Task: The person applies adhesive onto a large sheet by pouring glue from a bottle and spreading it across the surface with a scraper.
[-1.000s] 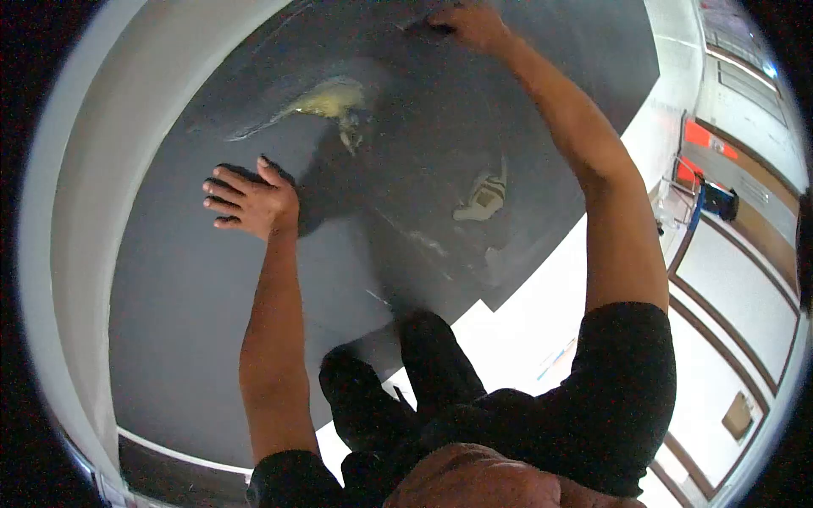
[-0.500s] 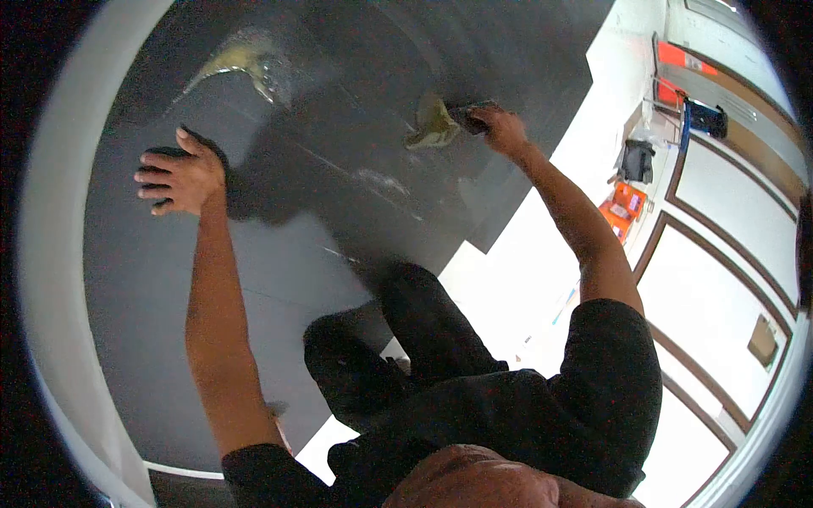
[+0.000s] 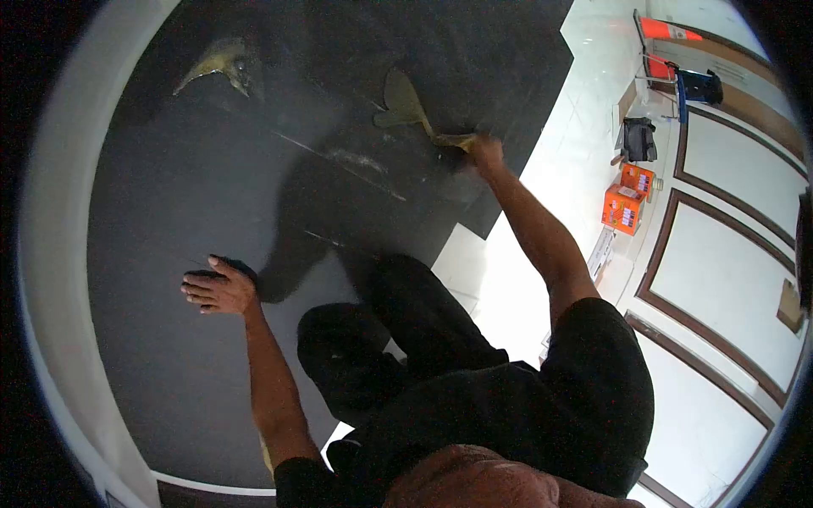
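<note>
My left hand [image 3: 222, 289] rests on the dark grey floor surface [image 3: 178, 203], palm down with fingers spread. My right hand [image 3: 487, 154] is low over the same surface near its stepped right edge, fingers closed. It grips a dark flat tool, mostly hidden and blurred now but clearer half a second ago. A streak of yellowish liquid [image 3: 450, 139] runs from that hand to a wider yellowish smear [image 3: 401, 100] further left. Another glossy yellowish puddle [image 3: 218, 63] lies at the upper left, away from both hands.
White floor tiles [image 3: 529, 212] border the dark surface on the right. Along the wall stand an orange box [image 3: 624, 209], a black bag [image 3: 638, 140] and an orange cone [image 3: 667, 30]. A pale curved wall [image 3: 63, 254] runs down the left. My bent knees [image 3: 339, 339] rest in front.
My left hand has come back toward my body, still flat. The right hand has moved slightly left and down, and the yellowish liquid by it is stretched into a longer, curved smear.
</note>
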A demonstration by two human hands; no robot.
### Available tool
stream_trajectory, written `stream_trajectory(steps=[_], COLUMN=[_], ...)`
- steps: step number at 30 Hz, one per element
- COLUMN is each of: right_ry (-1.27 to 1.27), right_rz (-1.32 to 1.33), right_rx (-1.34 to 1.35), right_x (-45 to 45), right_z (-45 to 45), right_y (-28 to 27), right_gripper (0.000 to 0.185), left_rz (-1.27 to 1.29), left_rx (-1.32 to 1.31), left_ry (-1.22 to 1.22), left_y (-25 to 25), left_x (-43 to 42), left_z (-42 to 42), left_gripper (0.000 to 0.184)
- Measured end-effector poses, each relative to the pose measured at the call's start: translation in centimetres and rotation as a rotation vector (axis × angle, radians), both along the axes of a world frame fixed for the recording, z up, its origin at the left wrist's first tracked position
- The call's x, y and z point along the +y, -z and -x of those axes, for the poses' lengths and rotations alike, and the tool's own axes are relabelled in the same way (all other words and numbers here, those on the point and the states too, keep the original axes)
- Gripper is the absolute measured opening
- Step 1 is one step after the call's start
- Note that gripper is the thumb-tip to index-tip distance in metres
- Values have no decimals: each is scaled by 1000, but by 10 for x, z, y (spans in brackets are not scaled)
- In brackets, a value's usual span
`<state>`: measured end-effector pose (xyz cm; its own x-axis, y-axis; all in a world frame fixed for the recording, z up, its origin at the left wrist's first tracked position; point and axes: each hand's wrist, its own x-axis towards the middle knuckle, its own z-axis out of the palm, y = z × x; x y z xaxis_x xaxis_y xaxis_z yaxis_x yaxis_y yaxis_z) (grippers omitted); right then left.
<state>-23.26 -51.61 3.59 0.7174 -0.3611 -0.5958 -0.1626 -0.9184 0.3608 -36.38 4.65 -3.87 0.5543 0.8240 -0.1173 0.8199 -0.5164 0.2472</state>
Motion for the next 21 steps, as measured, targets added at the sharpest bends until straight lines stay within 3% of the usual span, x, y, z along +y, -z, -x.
stream_trajectory(steps=[1, 3, 6, 11, 12, 13, 14, 16, 17, 19, 21], right_ry=[-299, -382, 96, -205, -246, -142, -272, -29, -51, 494, 510], right_rz=[52, -46, -173, -329, -211, -233, -344, -325, -333, -526, -484], right_rx=[153, 26, -378, -71, -40, -117, -168, -443, -440, -550, -450], right_x=[-4, 15, 28, 8, -16, -8, -60, -28, -9, 38, 57], right_z=[-25, -80, -152, -97, -67, -36, -5, -1, -24, -61, -110], right_y=[0, -17, 18, -30, -10, -15, 24, 14, 10, -2, 23], right_gripper=[29, 30, 31, 39, 41, 37, 46, 38, 38, 28, 27], left_rz=[-19, -112, -85, -94, -97, -104, -154, -202, -204, -213, -128], left_rx=[31, 63, 102, 124, 75, 67, 85, 102, 84, 82, 113], left_ry=[61, 52, 34, 175, 261, 245, 266, 260, 255, 242, 241], left_y=[6, 13, 6, 16, 17, 17, 15, 14, 10, 7, 12], left_x=[-6, -13, -12, 2, 6, 9, 10, 6, 5, 9, 9], left_z=[8, 12, 4, 21, 22, 23, 24, 18, 14, 16, 16], left_gripper=[101, 98, 99, 96, 96, 96, 97, 98, 97, 97, 99])
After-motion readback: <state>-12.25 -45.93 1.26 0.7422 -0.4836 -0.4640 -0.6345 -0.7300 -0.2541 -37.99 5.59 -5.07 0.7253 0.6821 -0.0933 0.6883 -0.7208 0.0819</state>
